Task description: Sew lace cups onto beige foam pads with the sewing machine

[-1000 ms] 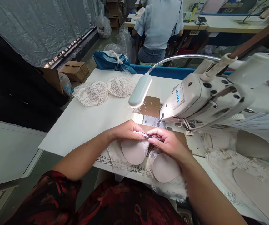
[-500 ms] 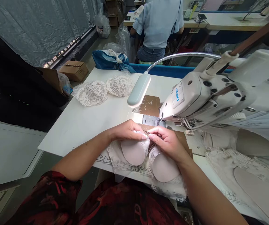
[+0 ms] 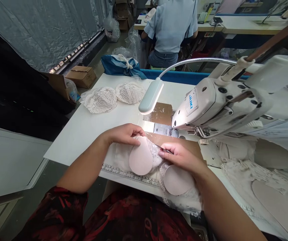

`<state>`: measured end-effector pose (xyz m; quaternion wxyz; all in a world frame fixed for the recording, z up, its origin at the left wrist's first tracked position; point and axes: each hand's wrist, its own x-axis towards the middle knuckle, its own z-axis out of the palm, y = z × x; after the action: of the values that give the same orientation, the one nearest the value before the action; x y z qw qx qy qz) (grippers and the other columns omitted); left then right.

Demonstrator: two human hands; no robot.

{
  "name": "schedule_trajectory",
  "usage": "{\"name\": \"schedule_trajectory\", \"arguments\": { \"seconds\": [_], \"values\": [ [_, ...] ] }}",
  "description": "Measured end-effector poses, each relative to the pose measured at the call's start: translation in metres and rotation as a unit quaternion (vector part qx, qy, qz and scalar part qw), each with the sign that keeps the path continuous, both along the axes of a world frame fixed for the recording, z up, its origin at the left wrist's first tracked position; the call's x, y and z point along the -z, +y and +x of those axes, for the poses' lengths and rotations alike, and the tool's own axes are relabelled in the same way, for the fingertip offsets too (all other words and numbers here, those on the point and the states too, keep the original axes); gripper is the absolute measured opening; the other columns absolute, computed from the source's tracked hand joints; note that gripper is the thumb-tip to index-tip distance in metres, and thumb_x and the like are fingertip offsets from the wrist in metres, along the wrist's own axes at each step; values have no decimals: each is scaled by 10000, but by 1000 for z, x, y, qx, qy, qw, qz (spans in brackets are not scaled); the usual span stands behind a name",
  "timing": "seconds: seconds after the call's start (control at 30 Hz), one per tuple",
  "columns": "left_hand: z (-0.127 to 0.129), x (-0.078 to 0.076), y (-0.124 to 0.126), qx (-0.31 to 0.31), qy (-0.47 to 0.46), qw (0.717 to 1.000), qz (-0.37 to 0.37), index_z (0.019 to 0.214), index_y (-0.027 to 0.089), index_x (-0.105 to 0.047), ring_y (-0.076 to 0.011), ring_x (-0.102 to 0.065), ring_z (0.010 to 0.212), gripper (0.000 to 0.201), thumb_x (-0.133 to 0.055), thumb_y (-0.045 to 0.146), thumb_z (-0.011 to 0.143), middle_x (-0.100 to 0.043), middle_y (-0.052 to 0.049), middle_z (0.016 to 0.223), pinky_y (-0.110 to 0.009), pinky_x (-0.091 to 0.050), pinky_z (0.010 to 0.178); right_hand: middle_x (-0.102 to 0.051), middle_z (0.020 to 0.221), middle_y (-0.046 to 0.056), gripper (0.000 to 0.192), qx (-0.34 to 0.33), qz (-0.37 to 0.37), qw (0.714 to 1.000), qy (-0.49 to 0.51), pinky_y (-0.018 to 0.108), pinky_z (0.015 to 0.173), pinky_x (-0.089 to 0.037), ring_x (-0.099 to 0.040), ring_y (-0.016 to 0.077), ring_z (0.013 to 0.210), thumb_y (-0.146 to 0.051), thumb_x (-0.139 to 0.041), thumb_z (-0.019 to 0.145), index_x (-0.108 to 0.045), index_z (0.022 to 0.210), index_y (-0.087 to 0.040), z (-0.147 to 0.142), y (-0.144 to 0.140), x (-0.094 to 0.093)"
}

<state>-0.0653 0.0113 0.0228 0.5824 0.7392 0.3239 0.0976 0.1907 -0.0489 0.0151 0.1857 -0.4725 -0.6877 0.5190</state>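
In front of the JUKI sewing machine point(image 3: 209, 100), the likely light, soft padded lace bra point(image 3: 141, 156) is best held where the left hand point(image 3: 123, 134) pinches its cup rim; the right hand point(image 3: 181, 156) grips a metal tool point(image 3: 166, 150).

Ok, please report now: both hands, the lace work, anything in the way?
Left hand pinching pale cup at top edge. Right hand holding slim tool beside it. Sewing machine beyond, apart from both hands.
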Motion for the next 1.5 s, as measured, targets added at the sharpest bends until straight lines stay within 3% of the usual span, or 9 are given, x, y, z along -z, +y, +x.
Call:
{"name": "schedule_trajectory", "arguments": {
  "seconds": [0.2, 0.4, 0.6, 0.73, 0.87, 1.03, 1.2, 1.37, 1.5],
  "values": [
    [9, 1, -4, -40, -38, 998, 3, 1077, 151, -642, -187, -591, 947, 361, -694, 346, 778, -649, -73, 1045, -280, -453, 807, -666, 892, 32, 268, 89, 4, 992, 86, 296, 654, -465, -585, 168, 758, -462, -563, 841, -641, 925, -220, -10, 0, 8],
    [27, 5, -11, -69, -68, 995, -6, 1034, 160, -656, -161, -591, 907, 334, -715, 341, 760, -651, -40, 990, -245, -451, 774, -523, 698, -17, 210, 89, 38, 992, 77, 269, 570, -386, -453, 128, 640, -385, -566, 851, -577, 766, -194, -14, -3, 7],
    [35, 2, -15, -80, -51, 994, -58, 905, 137, -682, -142, -585, 816, 250, -699, 346, 769, -651, -29, 895, -218, -440, 683, -643, 843, 24, 161, 96, 82, 989, 77, 305, 734, -452, -569, 169, 794, -326, -560, 864, -645, 876, -190, -12, -3, 7],
    [34, 1, -16, -75, -55, 991, -100, 898, 121, -697, -146, -592, 770, 280, -683, 377, 786, -657, -42, 851, -231, -444, 656, -673, 1003, 59, 251, 115, 77, 985, 104, 325, 811, -480, -610, 196, 919, -372, -577, 857, -641, 1023, -195, -11, -3, 14],
    [33, 1, -17, -71, -82, 988, -108, 973, 122, -715, -193, -621, 909, 296, -662, 362, 809, -687, -80, 977, -283, -479, 783, -684, 878, 57, 400, 123, 35, 983, 133, 330, 703, -519, -632, 176, 749, -462, -501, 892, -611, 1161, -187, -7, -1, 18],
    [33, 5, -17, -94, -90, 984, -117, 987, 124, -726, -202, -630, 909, 314, -677, 368, 797, -701, -84, 976, -297, -486, 791, -701, 1068, 88, 351, 116, 20, 984, 132, 362, 815, -525, -646, 223, 941, -428, -621, 817, -678, 1079, -203, -5, -1, 10],
    [37, 8, -17, -101, -74, 987, -103, 936, 118, -733, -153, -575, 744, 320, -695, 393, 777, -655, -32, 790, -254, -435, 658, -705, 880, 67, 327, 107, 14, 987, 116, 341, 699, -531, -640, 190, 763, -430, -619, 817, -663, 1027, -184, -8, -3, 9],
    [38, 8, -17, -83, -74, 990, -87, 775, 105, -710, -106, -481, 635, 305, -692, 409, 772, -546, 13, 648, -221, -344, 564, -700, 918, 63, 233, 99, 77, 989, 83, 355, 766, -504, -634, 199, 847, -391, -597, 846, -678, 940, -193, -9, -4, 8],
    [40, 8, -17, -86, -65, 992, -70, 818, 109, -722, -119, -523, 675, 295, -690, 399, 775, -603, -6, 696, -221, -375, 591, -698, 882, 59, 225, 112, 68, 987, 96, 347, 740, -506, -636, 192, 819, -395, -595, 849, -665, 905, -187, -9, -2, 11]
  ]
}}
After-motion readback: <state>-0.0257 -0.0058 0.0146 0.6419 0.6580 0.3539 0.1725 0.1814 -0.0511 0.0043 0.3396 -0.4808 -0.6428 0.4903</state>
